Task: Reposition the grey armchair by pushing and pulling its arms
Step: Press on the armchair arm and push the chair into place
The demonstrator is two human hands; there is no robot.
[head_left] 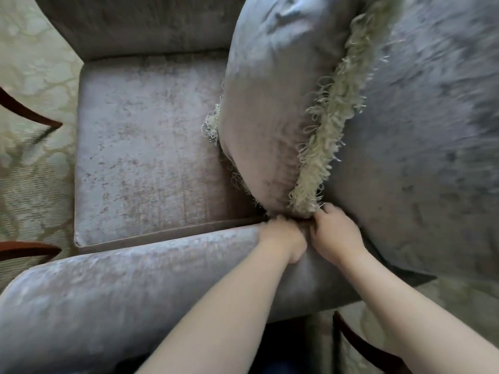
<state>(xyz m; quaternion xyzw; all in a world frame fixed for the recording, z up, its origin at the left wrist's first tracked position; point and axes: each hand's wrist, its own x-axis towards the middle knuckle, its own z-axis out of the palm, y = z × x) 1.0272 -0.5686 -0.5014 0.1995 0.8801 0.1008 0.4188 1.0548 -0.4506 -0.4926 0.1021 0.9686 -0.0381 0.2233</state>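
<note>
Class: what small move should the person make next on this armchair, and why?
Probably a short pull on the near arm toward the body: the left hand and right hand both curl over its rear end, beside the fringed cushion, so a grip looks set.

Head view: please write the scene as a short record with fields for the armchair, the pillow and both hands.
chair: grey armchair, seen from above
pillow: fringed throw pillow, standing against the backrest
left: left hand curled over the near arm
right: right hand beside it, fingers at the pillow's lower corner; grip unclear
floor: patterned carpet
</note>
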